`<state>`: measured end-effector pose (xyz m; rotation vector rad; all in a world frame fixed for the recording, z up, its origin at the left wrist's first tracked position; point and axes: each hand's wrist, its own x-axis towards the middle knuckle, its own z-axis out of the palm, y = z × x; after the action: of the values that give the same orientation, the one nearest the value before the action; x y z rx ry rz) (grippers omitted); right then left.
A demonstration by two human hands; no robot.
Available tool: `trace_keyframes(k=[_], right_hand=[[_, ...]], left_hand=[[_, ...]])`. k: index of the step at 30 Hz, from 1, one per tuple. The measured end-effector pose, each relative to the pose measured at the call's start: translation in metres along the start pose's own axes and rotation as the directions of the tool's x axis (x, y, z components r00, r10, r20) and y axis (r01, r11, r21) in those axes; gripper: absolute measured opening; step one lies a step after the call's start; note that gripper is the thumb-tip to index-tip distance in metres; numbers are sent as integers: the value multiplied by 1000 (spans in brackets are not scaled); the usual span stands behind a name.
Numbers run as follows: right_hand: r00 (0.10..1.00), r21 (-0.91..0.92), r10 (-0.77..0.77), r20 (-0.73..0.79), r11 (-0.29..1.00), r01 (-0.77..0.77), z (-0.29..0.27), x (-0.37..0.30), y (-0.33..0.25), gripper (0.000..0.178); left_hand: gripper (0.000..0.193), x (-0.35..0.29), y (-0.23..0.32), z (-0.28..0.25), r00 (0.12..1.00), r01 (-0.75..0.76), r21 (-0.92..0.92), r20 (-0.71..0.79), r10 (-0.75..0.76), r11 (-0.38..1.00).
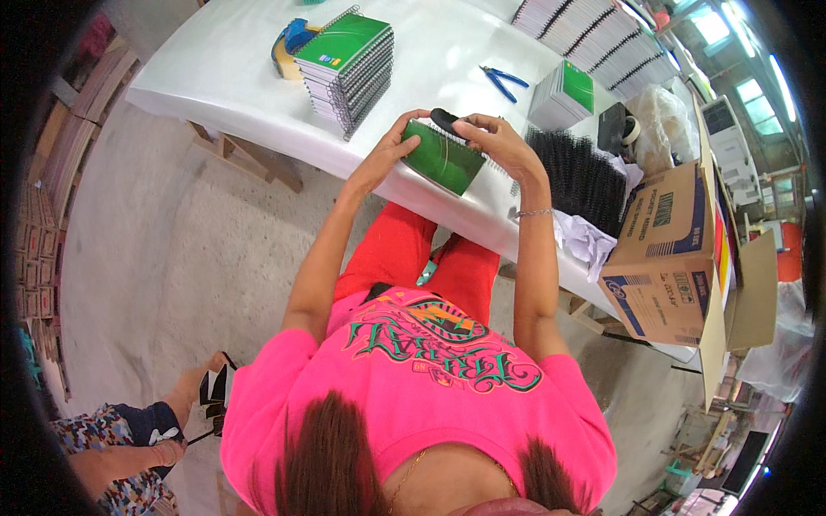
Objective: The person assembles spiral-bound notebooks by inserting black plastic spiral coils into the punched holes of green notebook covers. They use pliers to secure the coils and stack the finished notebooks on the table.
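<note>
A green-covered notebook [443, 163] is held up at the table's near edge. My left hand [389, 156] grips its left side, with the thumb lying on the cover. At the notebook's upper right edge, my right hand [503, 146] is closed in a pinch beside a small black piece [445, 120], whose kind I cannot make out. A thin spiral wire seems to run along that edge, partly hidden by my right fingers. Just beyond my left hand stands a stack of green spiral notebooks [348, 64]. Blue-handled pliers [502, 83] lie farther back.
A tape dispenser [292, 41] sits behind the stack. To the right are green-covered pads [564, 93], a pile of black coils [576, 176], crumpled paper [585, 241] and an open cardboard box [662, 254]. Bound stacks [594, 39] line the far side. Another person's arm [129, 460] shows lower left.
</note>
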<state>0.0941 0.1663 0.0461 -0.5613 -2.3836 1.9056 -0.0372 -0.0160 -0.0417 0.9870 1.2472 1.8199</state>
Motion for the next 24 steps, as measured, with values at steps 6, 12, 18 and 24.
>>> trace_keyframes(k=[6,12,18,24], right_hand=[[998,-2,25,50,1000,-25,3,0,7,36],[1000,-11,-14,17,1000,14,7,1,18,37],[994,-87,-48,-99,995,40,13,12,6,39],[836,-437,-376,-401,880,187,-29,55,61,64]], left_hand=[[52,0,0,-2,998,-23,20,60,22,1000],[54,-4,5,2,999,-26,-18,19,26,1000],[52,-6,4,6,995,-72,-63,-77,67,995],[39,-8,-12,17,955,-112,16,-274,112,994]])
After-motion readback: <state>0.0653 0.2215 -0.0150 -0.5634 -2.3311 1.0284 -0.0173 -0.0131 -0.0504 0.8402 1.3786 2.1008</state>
